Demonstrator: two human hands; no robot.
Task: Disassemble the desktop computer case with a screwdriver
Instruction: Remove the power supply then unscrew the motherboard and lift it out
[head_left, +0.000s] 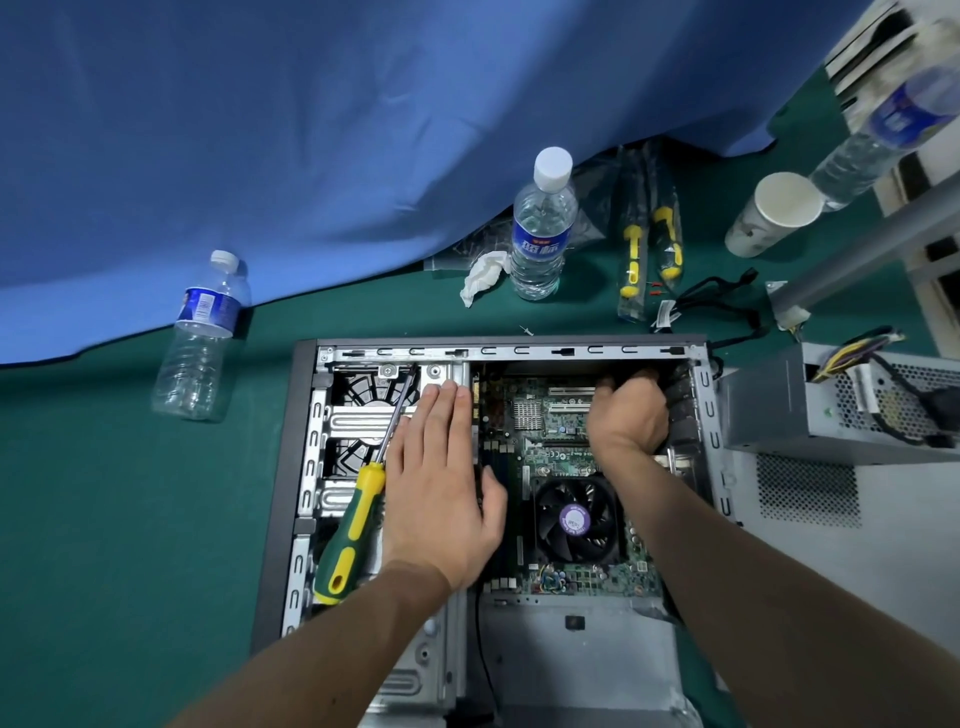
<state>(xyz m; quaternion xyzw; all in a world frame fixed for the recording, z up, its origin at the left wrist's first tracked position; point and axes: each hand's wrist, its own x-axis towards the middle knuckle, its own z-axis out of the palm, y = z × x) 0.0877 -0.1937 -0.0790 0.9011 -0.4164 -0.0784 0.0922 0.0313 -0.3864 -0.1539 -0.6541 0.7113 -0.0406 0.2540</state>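
The open computer case (519, 352) lies flat on the green table, its motherboard (535, 415) and CPU fan (574, 519) exposed. A green-and-yellow screwdriver (353, 525) lies loose on the drive cage at the left side of the case. My left hand (441, 478) rests flat with straight fingers on the cage edge, just right of the screwdriver. My right hand (626, 410) reaches into the far right corner of the case with curled fingers; what they hold is hidden.
A removed power supply (831, 410) with cables sits right of the case. Three water bottles (540, 228) (200, 338) (883, 130), a paper cup (779, 213), bagged screwdrivers (652, 249), a crumpled tissue (483, 273) and a blue cloth (260, 130) lie behind.
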